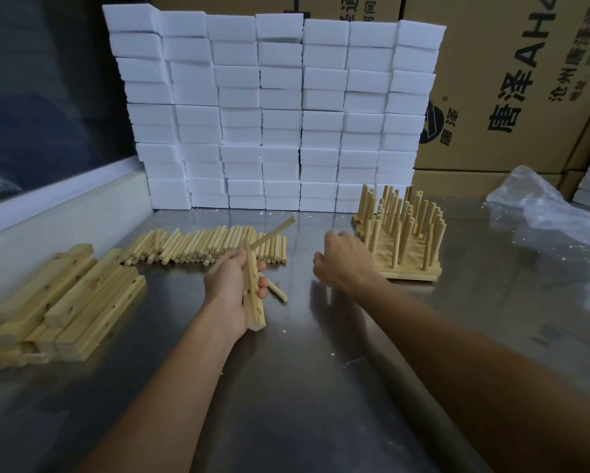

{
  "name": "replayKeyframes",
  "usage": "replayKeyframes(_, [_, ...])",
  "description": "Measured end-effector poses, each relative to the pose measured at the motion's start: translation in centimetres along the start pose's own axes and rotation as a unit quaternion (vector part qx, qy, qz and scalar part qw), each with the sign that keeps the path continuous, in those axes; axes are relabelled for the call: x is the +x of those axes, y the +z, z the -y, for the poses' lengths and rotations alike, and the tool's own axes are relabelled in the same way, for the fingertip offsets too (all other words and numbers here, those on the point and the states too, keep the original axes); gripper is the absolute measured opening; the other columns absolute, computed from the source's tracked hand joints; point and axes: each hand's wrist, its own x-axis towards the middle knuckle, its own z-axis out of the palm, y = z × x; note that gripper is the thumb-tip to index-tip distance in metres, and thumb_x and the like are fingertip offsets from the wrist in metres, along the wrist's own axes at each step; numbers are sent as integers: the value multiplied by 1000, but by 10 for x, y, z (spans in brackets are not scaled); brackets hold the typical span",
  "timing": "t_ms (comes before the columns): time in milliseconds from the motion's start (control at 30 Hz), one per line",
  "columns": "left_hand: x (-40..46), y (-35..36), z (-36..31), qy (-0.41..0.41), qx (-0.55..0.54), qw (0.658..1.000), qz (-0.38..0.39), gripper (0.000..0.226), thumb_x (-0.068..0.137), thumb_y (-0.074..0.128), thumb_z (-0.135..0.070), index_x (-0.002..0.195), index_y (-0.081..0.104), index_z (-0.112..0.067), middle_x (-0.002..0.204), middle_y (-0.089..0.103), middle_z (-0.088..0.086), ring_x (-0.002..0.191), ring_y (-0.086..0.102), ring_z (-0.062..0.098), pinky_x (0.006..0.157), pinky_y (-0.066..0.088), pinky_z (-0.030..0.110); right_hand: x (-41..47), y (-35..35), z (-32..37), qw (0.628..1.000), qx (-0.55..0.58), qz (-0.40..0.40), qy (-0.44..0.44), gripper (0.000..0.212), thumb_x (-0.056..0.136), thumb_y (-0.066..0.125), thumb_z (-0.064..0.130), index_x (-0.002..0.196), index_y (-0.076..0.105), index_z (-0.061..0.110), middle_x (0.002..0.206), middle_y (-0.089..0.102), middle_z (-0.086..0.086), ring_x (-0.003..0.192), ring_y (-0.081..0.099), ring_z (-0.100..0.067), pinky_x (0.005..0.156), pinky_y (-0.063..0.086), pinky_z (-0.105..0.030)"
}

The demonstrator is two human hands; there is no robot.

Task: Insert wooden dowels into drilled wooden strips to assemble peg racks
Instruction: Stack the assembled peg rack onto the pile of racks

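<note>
My left hand (230,279) grips a drilled wooden strip (255,302) held nearly on end above the metal table. One dowel (273,232) sticks out of the strip's upper hole, slanting up to the right. A second dowel (275,290) pokes out under my fingers. My right hand (343,259) hovers with curled fingers just left of the finished peg racks (401,233); nothing shows in it. A row of loose dowels (204,245) lies behind my left hand. Undrilled-side-up strips (65,302) are piled at the left.
A wall of white foam blocks (273,110) stands at the back of the steel table (320,370). Cardboard boxes (511,80) rise behind on the right. Crumpled clear plastic (542,206) lies at the right edge. A pale ledge (48,203) runs along the left.
</note>
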Motion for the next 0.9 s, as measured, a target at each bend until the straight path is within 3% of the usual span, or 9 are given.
replayKeyframes(100, [0,0,0,-2,-3,1000,4,23,103,47,-16,118,60,-3,76,61,14,41,48,16,35,37,20,14,-2,0,998,-38,49,20,11,91,49,19,85,51,11,104,63,-16,84,53,-30,70,41,-33])
replayKeyframes(233, [0,1,-1,-1,-5,1000,1,26,103,48,-16,122,59,-3,76,62,14,40,48,16,35,37,20,20,3,0,993,-72,93,32,19,88,49,14,103,58,8,111,63,-17,101,60,-36,74,45,-36])
replayKeyframes(500, [0,1,-1,6,6,1000,1,25,102,50,-17,122,60,-7,78,64,13,40,50,15,35,39,22,18,8,0,995,-98,5,35,21,89,54,1,108,59,7,108,63,-14,106,60,-35,71,43,-35])
replayKeyframes(700, [0,1,0,10,11,1000,1,24,102,49,-18,121,60,-7,79,64,14,42,50,16,36,39,22,12,3,3,999,-29,31,29,8,92,59,11,95,52,12,107,62,-14,102,61,-35,72,43,-35])
replayKeyframes(833, [0,1,1,12,6,1000,-1,24,103,48,-17,121,59,-6,78,64,14,40,50,16,35,39,22,0,3,7,998,54,18,11,20,92,52,5,112,53,6,117,45,-14,89,51,-29,77,43,-35])
replayKeyframes(900, [0,2,1,10,4,1000,-1,22,103,47,-16,119,60,-6,78,64,14,40,50,16,35,39,21,-11,2,8,992,126,-4,-8,21,95,48,8,116,53,8,118,47,-12,87,49,-23,80,46,-36])
